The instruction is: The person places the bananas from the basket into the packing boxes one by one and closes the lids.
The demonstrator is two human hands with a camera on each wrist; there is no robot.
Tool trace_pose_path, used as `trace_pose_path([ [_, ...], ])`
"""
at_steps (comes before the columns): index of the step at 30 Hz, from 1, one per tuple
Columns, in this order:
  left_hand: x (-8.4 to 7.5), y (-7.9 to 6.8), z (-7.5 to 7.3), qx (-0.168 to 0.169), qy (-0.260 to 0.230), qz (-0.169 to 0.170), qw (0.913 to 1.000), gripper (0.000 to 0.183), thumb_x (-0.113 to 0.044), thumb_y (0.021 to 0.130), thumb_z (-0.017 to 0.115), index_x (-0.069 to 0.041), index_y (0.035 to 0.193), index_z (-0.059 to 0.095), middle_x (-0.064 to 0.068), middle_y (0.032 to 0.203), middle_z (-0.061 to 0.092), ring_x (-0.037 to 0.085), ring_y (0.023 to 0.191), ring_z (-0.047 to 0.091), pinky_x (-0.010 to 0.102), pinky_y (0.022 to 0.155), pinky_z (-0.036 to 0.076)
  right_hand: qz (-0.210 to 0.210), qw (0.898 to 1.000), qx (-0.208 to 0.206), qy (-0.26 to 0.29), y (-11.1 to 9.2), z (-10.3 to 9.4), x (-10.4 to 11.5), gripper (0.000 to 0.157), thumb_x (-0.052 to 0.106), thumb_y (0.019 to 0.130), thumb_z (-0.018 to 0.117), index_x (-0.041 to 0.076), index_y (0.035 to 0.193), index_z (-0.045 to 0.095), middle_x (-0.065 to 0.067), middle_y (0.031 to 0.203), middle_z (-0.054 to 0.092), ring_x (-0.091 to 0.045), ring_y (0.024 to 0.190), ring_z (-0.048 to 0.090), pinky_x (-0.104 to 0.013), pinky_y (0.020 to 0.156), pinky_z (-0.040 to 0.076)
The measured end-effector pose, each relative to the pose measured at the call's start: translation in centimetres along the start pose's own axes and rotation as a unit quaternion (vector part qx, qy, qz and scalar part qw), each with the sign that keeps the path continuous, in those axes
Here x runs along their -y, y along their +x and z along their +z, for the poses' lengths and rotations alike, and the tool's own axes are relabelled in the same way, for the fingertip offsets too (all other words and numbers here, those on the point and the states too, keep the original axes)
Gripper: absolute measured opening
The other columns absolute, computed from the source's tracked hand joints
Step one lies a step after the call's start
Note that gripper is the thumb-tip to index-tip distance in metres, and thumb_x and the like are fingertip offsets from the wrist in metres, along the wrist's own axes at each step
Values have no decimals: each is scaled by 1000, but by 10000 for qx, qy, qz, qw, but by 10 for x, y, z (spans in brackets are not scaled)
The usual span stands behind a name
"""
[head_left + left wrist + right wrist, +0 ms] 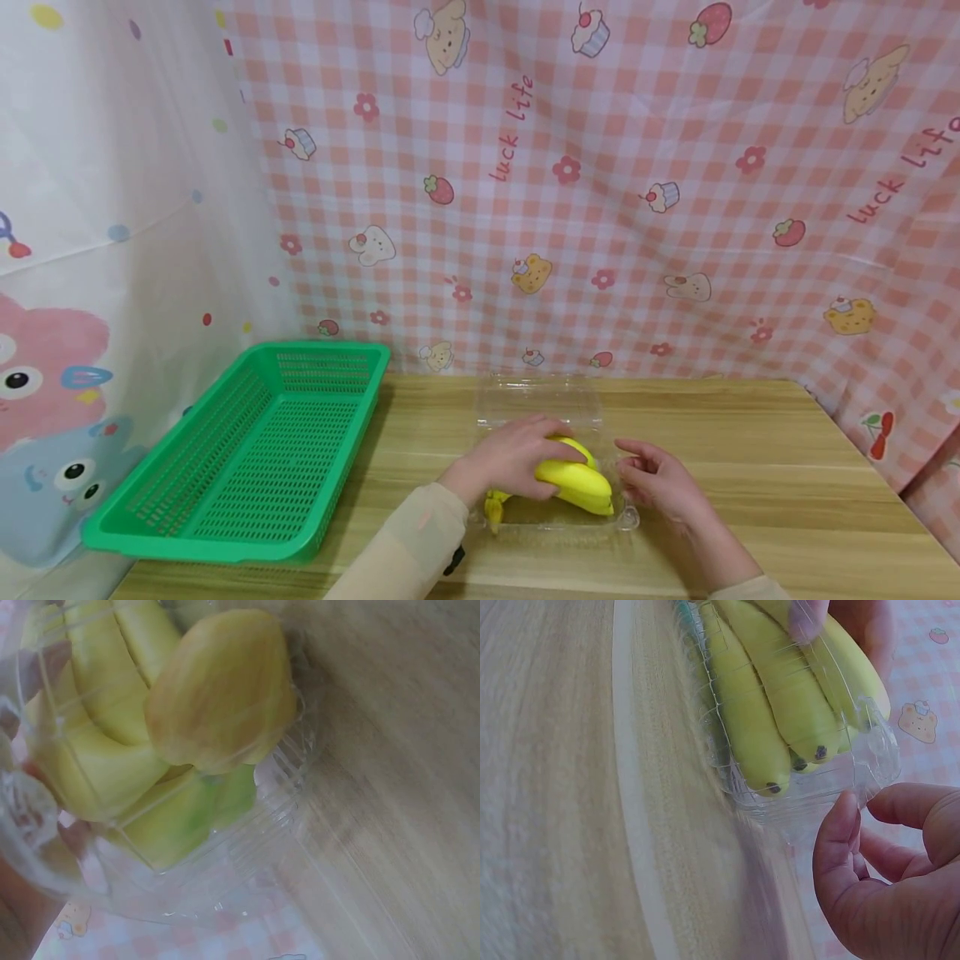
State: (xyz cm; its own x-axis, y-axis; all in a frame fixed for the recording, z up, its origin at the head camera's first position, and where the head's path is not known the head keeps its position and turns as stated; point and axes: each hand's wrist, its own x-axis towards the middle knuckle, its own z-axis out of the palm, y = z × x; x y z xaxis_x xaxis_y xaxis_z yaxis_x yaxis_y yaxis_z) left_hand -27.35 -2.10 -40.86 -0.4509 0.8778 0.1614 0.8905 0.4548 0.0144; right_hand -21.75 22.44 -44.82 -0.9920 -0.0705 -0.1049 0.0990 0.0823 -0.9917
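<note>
Yellow bananas (581,485) lie in a clear plastic box (555,528) on a wooden table (787,508). A person's left hand (517,457) arches over the bunch, its fingers curled round it in a grip. The right hand (663,483) is at the right side of the box, thumb and fingertips bent close together by the rim; whether they pinch the plastic, I cannot tell. The thin box looks easy to bend or drag — if the bunch were pushed or pulled while it rubbed the wall, the box could slide or buckle. The brown-tinged stem (493,510) reaches the near left corner and might snag there, and a hard squeeze could mark the fruit or splay the bunch. The raised lid (538,407) rises along the far side, in the way of any reach from the back, and the left hand hides part of the bananas. To the left, well apart from the box, sits a green basket (273,467). A pink checked cloth (630,108) hangs behind, a white cartoon cloth (157,175) at the left.
</note>
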Motion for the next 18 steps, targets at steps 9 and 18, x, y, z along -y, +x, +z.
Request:
trace_pose_path([
  [9,-2,-6,-3,-346,75,56,9994,50,-35,85,76,-28,133,63,3,140,55,20,131,48,36,111,35,-17,10000,17,-19,0,0,0,52,-2,97,56,-17,142,34,-4,95,53,-9,79,52,-22,65,54],
  [18,-4,-18,-13,-773,-246,53,9967,45,-34,85,77,-22,127,67,1,129,62,17,122,54,34,108,39,-101,9998,-2,-165,1,-2,1,53,0,97,57,-16,142,35,-6,97,54,-11,78,53,-24,66,55],
])
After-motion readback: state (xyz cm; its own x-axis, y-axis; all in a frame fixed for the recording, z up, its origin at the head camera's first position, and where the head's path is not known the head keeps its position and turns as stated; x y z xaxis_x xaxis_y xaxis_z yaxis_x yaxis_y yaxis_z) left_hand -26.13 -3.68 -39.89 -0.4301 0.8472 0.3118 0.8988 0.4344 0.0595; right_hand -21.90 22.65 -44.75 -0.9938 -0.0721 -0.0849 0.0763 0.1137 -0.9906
